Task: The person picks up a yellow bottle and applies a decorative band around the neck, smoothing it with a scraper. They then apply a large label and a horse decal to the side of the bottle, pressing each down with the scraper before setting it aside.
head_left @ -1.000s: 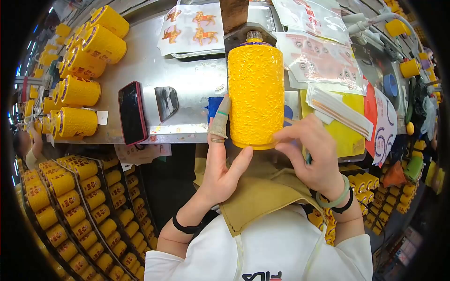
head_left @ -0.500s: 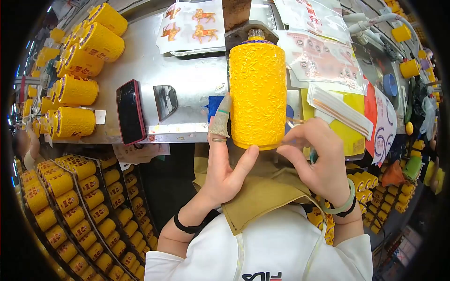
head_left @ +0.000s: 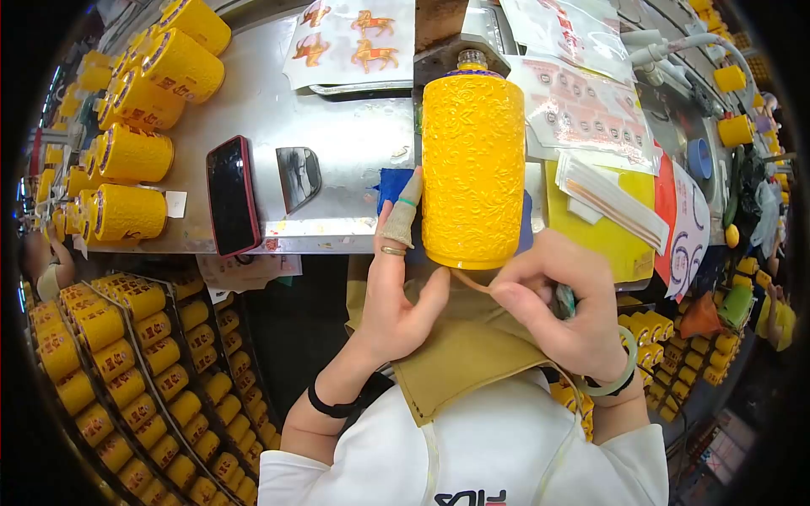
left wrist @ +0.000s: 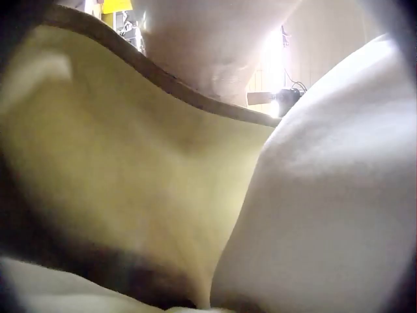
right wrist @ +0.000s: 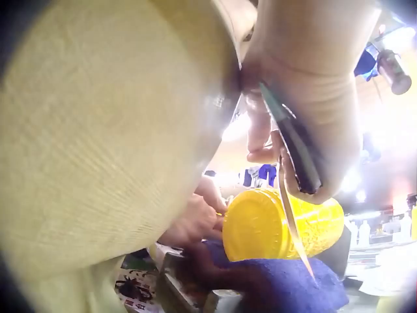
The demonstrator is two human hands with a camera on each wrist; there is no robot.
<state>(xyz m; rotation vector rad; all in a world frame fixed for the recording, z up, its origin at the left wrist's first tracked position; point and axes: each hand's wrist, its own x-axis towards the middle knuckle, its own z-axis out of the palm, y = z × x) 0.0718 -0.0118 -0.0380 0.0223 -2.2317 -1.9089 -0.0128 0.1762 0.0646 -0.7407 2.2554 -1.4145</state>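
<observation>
A yellow embossed bottle lies on its side on a blue cloth, its neck pointing away. My left hand lies along the bottle's left side with straight fingers, the thumb at its base; one finger wears a cloth sleeve. With thumb and forefinger, my right hand pinches a thin gold-brown strip, which reaches the base near the left thumb. Tucked in the right palm is a dark flat tool with a green edge. The left wrist view shows mostly a tan apron.
A phone and a dark flat piece lie left of the bottle. Yellow bottles line the far left. Decal sheets and paper strips lie right. Racks of bottles stand below the table edge.
My right hand has drawn back a little from the bottle's base toward me. The strip now shows stretched between the base and the right fingertips. My left hand has stayed beside the bottle.
</observation>
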